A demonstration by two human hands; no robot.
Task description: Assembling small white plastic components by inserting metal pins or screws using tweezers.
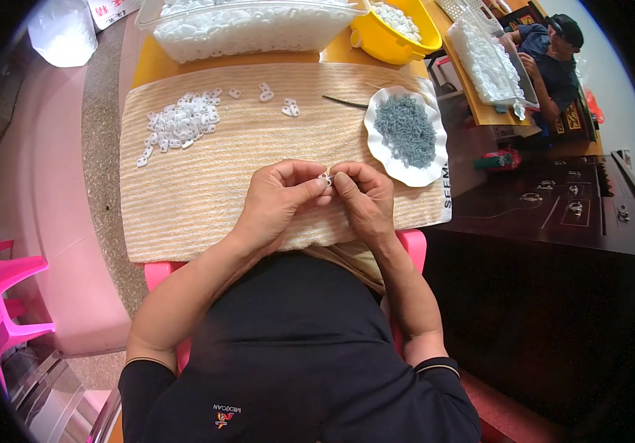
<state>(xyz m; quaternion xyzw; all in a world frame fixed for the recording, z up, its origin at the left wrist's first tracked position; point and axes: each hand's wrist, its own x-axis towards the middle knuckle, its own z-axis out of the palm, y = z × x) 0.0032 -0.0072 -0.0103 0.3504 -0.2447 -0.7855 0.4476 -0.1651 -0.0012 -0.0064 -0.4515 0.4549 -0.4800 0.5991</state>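
1 scalloped plate (pixel 423 177) sits near the right hand (pixel 368 203).

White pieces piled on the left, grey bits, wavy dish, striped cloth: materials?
White pieces: probably moulded plastic, smooth; near-identical rounded shapes with holes.
Grey bits: perhaps plastic or rubber; uniformly coloured slivers, too small to settle finish.
Wavy dish: smooth white, thin scalloped rim; plastic or glazed ceramic, can't tell.
Striped cloth: textile, matte; ribbed-looking texture, gently rumpled front edge.

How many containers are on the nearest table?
3: a clear tub at the back, a yellow basin right of it, a wavy white plate on the striped cloth; more may be hidden.
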